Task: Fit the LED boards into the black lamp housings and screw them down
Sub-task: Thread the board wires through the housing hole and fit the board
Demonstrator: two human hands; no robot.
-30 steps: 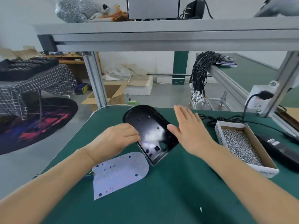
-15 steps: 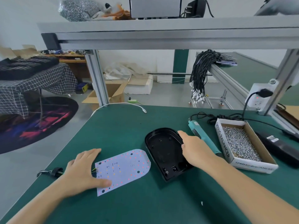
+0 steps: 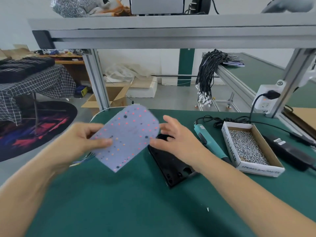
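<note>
My left hand (image 3: 80, 141) grips the white LED board (image 3: 128, 135) by its lower left edge, thumb on top, and holds it tilted in the air above the green table. Thin wires hang from the board's near end. The black lamp housing (image 3: 171, 163) lies open side up on the table, partly hidden behind the board and my right hand (image 3: 177, 139). That hand hovers over the housing's far end with fingers spread, close to the board's right edge. I cannot tell whether it touches the board.
A teal electric screwdriver (image 3: 208, 141) lies right of the housing. Beside it stands a cardboard box of screws (image 3: 246, 147), then a black power adapter (image 3: 289, 151). One loose screw (image 3: 208, 209) lies near the front. An aluminium frame post (image 3: 95, 79) stands at the table's back left.
My left hand has lifted the LED board off the table and swung it up and right toward the housing. My right hand has let go of the housing's rim and opened.
</note>
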